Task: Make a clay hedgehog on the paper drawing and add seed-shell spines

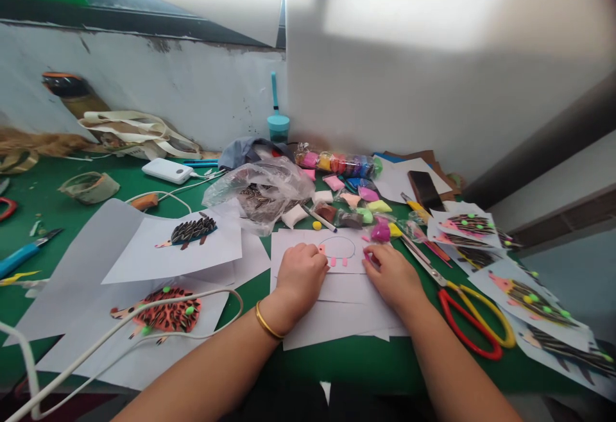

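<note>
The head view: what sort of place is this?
Probably a craft workspace: a green table with yellow-and-red scissors, small bags of coloured clay and hedgehog pictures.

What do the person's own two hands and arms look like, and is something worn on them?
The left hand and right hand wear no gloves, and no sleeves show on the arms. A thin gold-coloured bangle circles the left wrist; the right wrist is bare.
</note>
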Demonstrator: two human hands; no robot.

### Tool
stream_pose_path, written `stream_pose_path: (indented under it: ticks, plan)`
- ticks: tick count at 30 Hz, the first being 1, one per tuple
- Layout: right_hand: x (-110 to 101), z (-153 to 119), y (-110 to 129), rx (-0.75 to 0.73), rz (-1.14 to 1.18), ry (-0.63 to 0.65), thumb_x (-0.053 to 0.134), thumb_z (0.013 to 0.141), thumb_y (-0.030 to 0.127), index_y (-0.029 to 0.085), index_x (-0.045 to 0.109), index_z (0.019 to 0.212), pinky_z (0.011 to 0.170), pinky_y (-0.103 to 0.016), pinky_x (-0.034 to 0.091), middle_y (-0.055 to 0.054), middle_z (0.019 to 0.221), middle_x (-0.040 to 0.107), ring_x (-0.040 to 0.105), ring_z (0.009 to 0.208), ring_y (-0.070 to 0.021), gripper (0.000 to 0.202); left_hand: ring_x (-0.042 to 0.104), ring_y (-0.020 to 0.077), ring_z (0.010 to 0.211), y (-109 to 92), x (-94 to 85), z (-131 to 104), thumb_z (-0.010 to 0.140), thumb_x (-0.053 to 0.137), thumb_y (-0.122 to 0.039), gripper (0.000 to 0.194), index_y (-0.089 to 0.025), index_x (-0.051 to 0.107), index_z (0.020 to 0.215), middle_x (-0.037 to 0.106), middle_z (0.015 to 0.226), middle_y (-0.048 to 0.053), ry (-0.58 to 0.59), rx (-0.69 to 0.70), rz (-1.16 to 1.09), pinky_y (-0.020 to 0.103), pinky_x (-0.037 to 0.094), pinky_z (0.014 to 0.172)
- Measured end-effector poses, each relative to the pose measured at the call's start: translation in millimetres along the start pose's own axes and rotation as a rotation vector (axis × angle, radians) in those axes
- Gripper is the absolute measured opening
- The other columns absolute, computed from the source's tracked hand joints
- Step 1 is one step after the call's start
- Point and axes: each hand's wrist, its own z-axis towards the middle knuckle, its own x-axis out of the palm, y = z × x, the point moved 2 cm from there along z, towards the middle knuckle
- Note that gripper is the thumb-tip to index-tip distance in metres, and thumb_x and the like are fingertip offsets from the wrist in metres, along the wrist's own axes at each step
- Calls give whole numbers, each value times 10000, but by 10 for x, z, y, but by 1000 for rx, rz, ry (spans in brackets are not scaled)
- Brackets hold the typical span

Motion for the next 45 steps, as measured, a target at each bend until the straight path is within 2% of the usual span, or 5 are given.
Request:
stream_pose_path:
  ticks: [11,20,26,34,45]
  plan:
    - [-97,-76,-106,26,-192,-124,504,863,148,173,678,1035,688,-321,439,-95,962,695,637,845,-228,246,582,267,975,17,1,-171,838,677,-249,171,-221,700,1005,658,1041,84,111,-15,-98,417,448,858]
    - [-91,-322,254,2,748,-37,468,966,317,236,480,1179,505,-253,467,16,781,639,544,513,-121,228,599,182,831,116,-30,-193,852,631,-240,76,-213,667,913,661,899,27,-124,-200,-738,318,473,781]
    - [-114,-357,567,-198,957,55,400,989,230,224,620,1119,738,-322,551,-66,1013,688,669,832,-172,257,580,183,784,78,-103,-187,913,539,-389,254,-195,673,819,634,783,22,-101,-290,-992,298,438,750]
    - [-200,-369,709,-377,830,-110,661,860,262,246,590,1078,751,-361,552,-45,923,633,615,828,-200,230,473,134,685,5,-120,-195,852,623,-430,255,-180,638,807,542,719,-13,-26,-414,-1367,261,390,694]
    - [-203,-453,822,-497,680,-235,542,905,90,249,598,1105,737,-342,545,-45,930,697,654,835,-194,261,434,120,624,-9,-62,-198,818,648,-536,362,-175,683,815,532,671,-10,36,-443,-1487,267,383,648]
